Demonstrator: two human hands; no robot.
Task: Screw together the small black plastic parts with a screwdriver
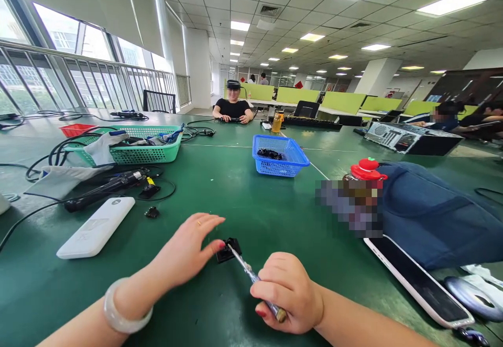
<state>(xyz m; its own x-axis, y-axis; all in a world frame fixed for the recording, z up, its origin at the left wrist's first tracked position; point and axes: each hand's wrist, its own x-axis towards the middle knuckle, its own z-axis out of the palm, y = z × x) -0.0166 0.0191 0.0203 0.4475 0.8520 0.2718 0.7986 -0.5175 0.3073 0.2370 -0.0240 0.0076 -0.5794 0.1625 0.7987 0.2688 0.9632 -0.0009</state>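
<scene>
A screwdriver [244, 267] is gripped by the right hand [290, 292]; at its ten o'clock, the black part [225, 256] seems only thumb-braced by the unclenched left hand [187, 247], so slippage could be caused by sideways pressure.

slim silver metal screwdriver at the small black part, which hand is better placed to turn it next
Probably the right hand: it grips the slim silver metal screwdriver, whose tip is at the small black part. The open left hand, thumb at that part, seems better suited to steadying.
</scene>
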